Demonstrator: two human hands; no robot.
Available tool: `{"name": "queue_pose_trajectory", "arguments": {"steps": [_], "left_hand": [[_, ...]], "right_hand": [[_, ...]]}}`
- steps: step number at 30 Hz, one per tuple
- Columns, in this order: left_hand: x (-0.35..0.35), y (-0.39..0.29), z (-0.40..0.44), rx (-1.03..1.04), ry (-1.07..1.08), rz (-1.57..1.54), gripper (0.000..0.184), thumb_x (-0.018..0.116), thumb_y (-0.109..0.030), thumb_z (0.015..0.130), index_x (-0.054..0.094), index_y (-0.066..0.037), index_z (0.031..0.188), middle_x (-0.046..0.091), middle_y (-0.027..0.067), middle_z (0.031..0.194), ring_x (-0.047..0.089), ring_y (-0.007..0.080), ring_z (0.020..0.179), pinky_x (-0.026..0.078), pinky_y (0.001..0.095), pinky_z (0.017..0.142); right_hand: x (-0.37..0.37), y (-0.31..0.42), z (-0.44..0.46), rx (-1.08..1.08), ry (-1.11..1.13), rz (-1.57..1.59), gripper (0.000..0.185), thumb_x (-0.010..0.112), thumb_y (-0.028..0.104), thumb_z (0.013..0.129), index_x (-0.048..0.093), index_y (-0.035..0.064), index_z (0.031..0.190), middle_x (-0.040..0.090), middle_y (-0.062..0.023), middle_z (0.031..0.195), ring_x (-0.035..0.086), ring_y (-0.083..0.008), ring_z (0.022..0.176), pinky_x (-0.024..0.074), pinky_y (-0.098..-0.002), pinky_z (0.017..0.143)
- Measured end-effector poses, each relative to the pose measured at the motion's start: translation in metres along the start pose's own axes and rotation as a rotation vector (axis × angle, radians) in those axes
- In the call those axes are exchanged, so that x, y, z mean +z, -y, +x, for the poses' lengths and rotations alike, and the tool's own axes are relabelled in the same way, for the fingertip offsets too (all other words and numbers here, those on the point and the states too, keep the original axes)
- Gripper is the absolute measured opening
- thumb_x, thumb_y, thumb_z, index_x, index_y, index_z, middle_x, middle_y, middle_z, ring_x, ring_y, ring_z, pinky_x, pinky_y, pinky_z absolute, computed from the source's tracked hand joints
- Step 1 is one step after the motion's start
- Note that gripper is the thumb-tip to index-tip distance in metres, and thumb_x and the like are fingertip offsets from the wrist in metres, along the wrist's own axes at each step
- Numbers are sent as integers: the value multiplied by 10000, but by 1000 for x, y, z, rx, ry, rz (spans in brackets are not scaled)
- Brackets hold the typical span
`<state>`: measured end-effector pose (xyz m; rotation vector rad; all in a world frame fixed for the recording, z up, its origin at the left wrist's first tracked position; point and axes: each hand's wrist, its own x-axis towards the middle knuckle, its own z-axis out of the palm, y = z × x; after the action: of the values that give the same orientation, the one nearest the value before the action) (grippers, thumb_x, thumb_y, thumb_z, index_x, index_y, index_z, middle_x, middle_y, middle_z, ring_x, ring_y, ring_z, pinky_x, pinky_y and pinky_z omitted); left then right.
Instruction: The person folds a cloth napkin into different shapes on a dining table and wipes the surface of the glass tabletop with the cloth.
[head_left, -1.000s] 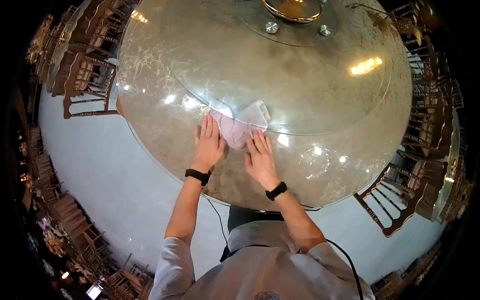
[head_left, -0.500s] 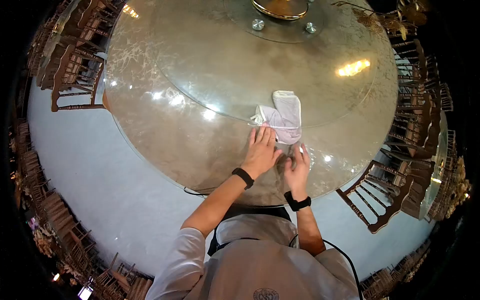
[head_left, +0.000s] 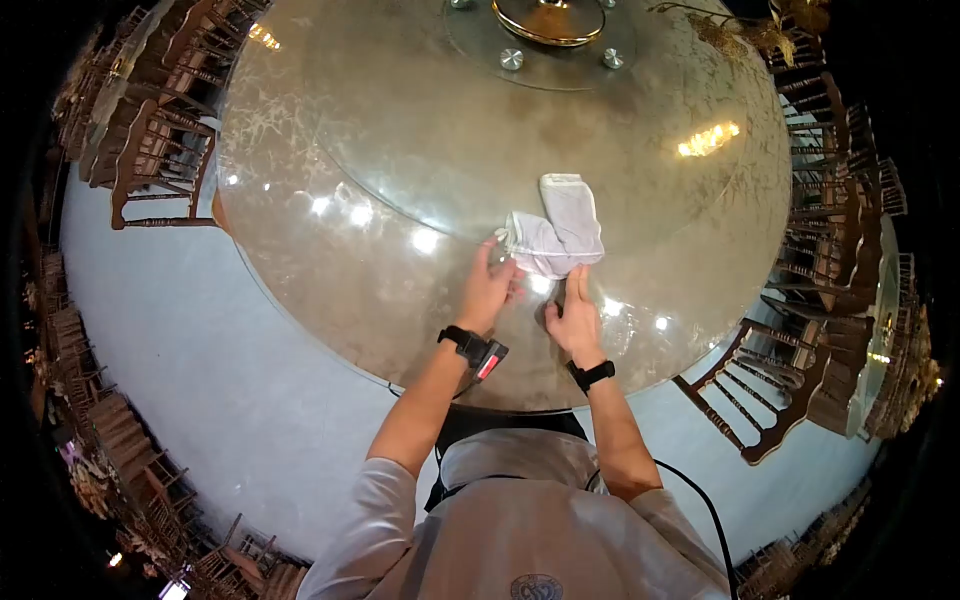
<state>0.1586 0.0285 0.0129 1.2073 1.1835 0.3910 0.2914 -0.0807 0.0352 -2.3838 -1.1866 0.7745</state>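
A pale, folded cloth [head_left: 572, 222] with light edging lies bent in an L shape on the round glass-topped table [head_left: 400, 310]. My left hand [head_left: 486, 290] is at the cloth's lower left corner, turned on its side with fingers apart. Whether its fingertips touch the cloth edge, I cannot tell. Below the cloth, my right hand [head_left: 574, 325] reaches up with straight fingers, their tips at its lower edge. Nothing is gripped in that hand. Each wrist wears a black band, and the left one carries a small device [head_left: 488, 362] with a red mark.
A gold-rimmed round piece [head_left: 548, 38] stands at the table's far side, with silver knobs [head_left: 511, 59] around it. Wooden chairs [head_left: 165, 165] stand at the left, and another chair [head_left: 755, 385] is at the right. Dried branches [head_left: 740, 30] hang over the far right edge.
My left hand has rolled onto its side and shifted left to the cloth's corner. My right hand has moved up to the lower edge. The cloth's lower part now lies more squarely.
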Motion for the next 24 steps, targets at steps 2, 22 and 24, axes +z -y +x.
{"name": "queue_pose_trajectory", "arguments": {"steps": [2, 22, 24], "left_hand": [[11, 0, 8, 17, 64, -290, 529, 540, -191, 943, 320, -82, 1412, 659, 94, 910, 632, 153, 628, 443, 261, 507], [-70, 9, 35, 234, -478, 7, 147, 524, -201, 967, 501, -57, 991, 628, 53, 767, 623, 137, 588, 436, 249, 434], [-106, -5, 42, -93, -571, -421, 158, 524, -203, 969, 453, -74, 1027, 607, 57, 751, 619, 146, 586, 429, 248, 421]], "right_hand": [[9, -14, -1, -74, -71, -7, 812, 609, 127, 771, 196, -43, 1449, 337, -291, 1429, 547, -456, 1074, 495, -422, 870], [20, 44, 19, -305, 73, -209, 673, 558, 123, 776, 358, 50, 1415, 422, -189, 1417, 550, -358, 1107, 487, -426, 905], [30, 66, 24, -399, 148, -169, 614, 548, 97, 781, 405, 55, 1377, 435, -167, 1412, 532, -350, 1136, 489, -422, 908]]}}
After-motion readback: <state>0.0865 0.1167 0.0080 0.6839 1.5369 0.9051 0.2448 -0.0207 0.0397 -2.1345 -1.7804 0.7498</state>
